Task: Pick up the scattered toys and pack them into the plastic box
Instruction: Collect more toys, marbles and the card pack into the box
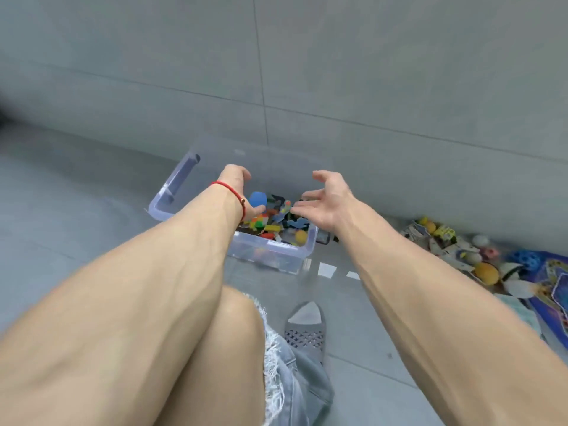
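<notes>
Head view: our left hand (238,187) and right hand (325,201) hover released over box (276,250); loose toys (485,272) at 3 o'clock.

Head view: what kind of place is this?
Probably a room at home: grey tiled floor meeting a tiled wall, with toys scattered along it beside a clear plastic box.

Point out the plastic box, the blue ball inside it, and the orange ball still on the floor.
plastic box (302,252): head view, near right corner of its clear rim.
blue ball (256,198): head view, its rounded top.
orange ball (487,273): head view, middle of its surface.
</notes>
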